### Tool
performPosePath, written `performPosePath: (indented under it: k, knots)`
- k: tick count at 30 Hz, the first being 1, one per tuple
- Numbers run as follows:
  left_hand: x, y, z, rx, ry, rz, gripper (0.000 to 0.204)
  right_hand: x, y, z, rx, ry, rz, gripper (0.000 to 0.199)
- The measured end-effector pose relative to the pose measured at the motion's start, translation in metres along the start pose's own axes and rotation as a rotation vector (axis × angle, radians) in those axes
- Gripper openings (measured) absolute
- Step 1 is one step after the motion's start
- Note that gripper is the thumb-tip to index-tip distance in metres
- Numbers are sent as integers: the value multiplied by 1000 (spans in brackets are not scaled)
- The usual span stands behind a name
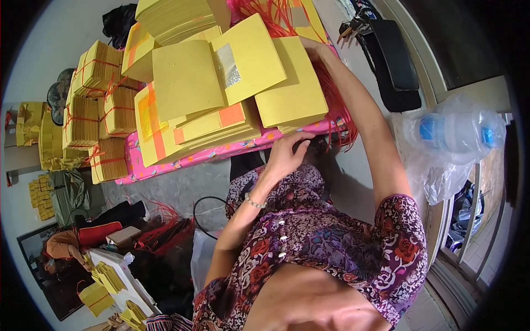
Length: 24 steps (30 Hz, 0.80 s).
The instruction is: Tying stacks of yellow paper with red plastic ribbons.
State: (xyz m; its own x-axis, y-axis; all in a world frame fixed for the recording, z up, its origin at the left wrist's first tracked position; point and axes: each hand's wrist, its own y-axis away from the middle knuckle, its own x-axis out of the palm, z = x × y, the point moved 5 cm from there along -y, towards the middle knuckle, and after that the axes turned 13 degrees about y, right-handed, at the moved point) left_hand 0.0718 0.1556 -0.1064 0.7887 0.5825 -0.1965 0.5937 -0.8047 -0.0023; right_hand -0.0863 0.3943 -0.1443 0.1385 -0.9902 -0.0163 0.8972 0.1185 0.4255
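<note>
Hands: right hand (312, 48) on yellow paper stack (290, 94), its long axis running up-left.

Tied bundles (98, 118) lie left of loose sheets (221, 83) (both on table (182, 160)).

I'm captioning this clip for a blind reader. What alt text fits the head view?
A person's right hand reaches over fanned stacks of yellow paper sheets on a pink patterned table, while the left hand rests at the table's near edge. Tied yellow paper bundles sit further left.
</note>
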Motion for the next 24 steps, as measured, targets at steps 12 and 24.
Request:
performPosePath:
  k: [12,24]
  knots:
    - [-33,33,-54,97,60,-20,16,-7,32,57,-354,-150,93,41]
    - [-143,33,-144,643,-679,-578,29,26,83,148,-547,1020,-422,25]
